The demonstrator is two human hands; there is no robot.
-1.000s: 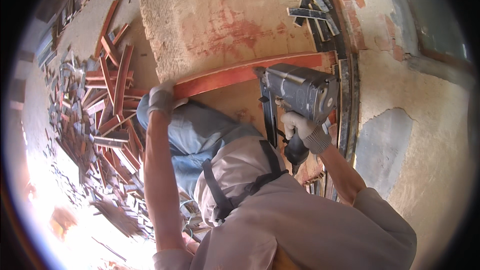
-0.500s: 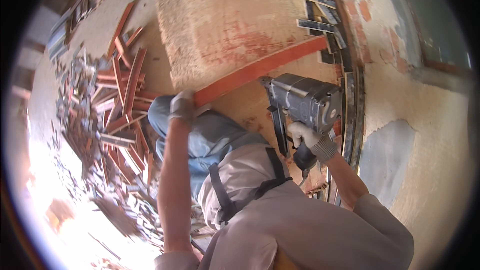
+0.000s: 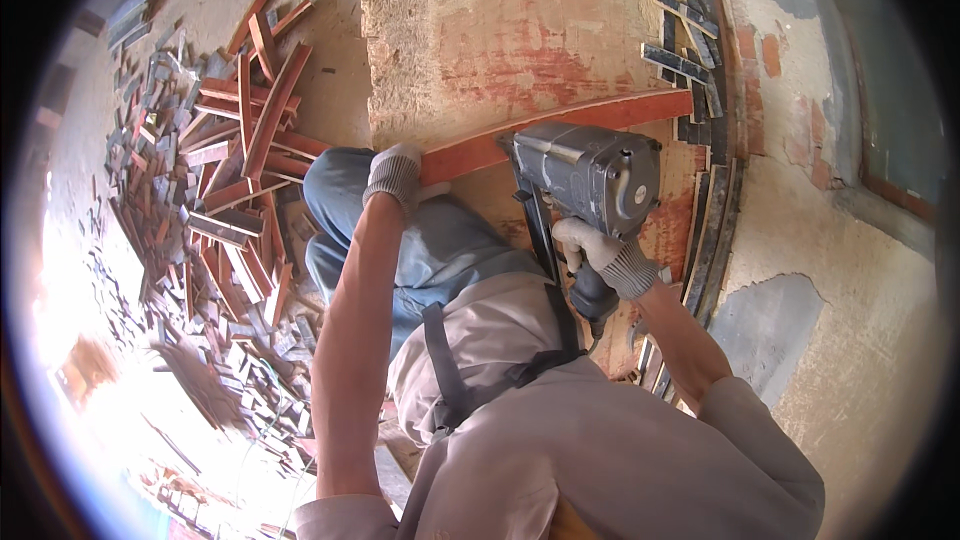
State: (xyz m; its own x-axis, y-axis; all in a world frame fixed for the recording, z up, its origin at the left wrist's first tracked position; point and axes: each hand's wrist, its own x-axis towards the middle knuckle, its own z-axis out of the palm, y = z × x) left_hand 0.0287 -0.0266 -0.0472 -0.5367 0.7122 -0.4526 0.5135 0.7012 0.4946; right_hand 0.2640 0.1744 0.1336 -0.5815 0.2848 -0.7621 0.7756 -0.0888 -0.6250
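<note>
My left hand (image 3: 397, 172), in a pale knit glove, is closed round the near left end of a long red-faced wooden strip (image 3: 572, 126). The strip slants up to the right over a worn plywood board. My right hand (image 3: 605, 258), gloved alike, grips the handle of a black and grey nail gun (image 3: 585, 170). The tool's nose meets the strip's near edge, though whether it presses on it I cannot tell. Its slim magazine hangs from the nose toward my lap. My bent knee in blue trousers lies below my left hand.
The stained plywood board (image 3: 470, 30) lies ahead. Short black strips (image 3: 685, 50) and long dark strips (image 3: 708, 230) line its right side, beside a patched wall (image 3: 790, 210). At the left lie heaped red strips (image 3: 265, 130) and many small offcuts (image 3: 150, 200).
The nail gun has shifted left, bringing its nose to the strip. The strip lies at a flatter slant, and the whole view has swung slightly.
</note>
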